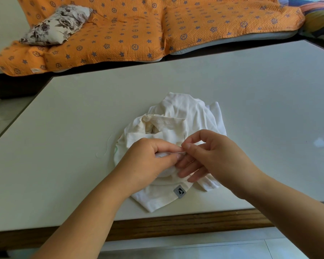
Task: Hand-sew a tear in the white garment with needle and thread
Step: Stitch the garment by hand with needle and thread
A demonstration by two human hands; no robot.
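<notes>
**Single view.** Head-worn wide-angle camera, facing forward and steeply down over the table (82, 128). The forearms enter from 7 and 4 o'clock. The left hand (150, 159) and right hand (219, 156) meet just below centre, over the white garment (178, 109). Range is close, so the needle (184, 137) shows as a fine line. The table's near edge crosses at 6 o'clock. A sofa (138, 30) fills the field at 12 o'clock.

The white garment (178, 109) is seen to be soft, matt, creased cloth. The needle (184, 137) is thin metal. The surface (82, 128) is smooth and faintly glossy, bordered by a wood edge (176, 223). The sofa cover (138, 25) is made of quilted cloth.
</notes>
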